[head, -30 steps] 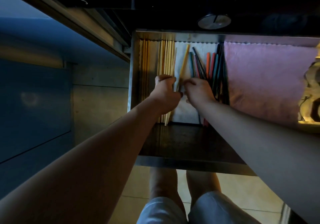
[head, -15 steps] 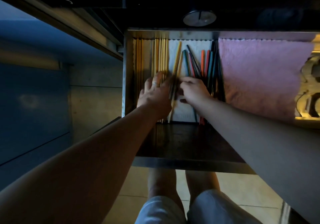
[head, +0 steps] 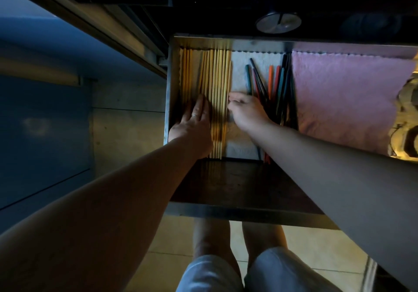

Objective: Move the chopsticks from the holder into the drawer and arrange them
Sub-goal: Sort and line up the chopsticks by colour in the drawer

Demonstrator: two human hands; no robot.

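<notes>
By the left wall of the drawer [head: 168, 110], our left hand [head: 194, 124] lies flat on wooden chopsticks [head: 218, 76]. Our right hand [head: 246, 113], fingers curled, touches them. Coloured chopsticks [head: 274, 81] lie mid-drawer.

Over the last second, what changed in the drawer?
The stray pale wooden chopstick that lay slanted on the white cloth has joined the row of pale wooden chopsticks, parallel. The left hand uncurled and lies flat on the row; the right hand touches its right edge. The coloured chopsticks and pink cloth stayed.
</notes>
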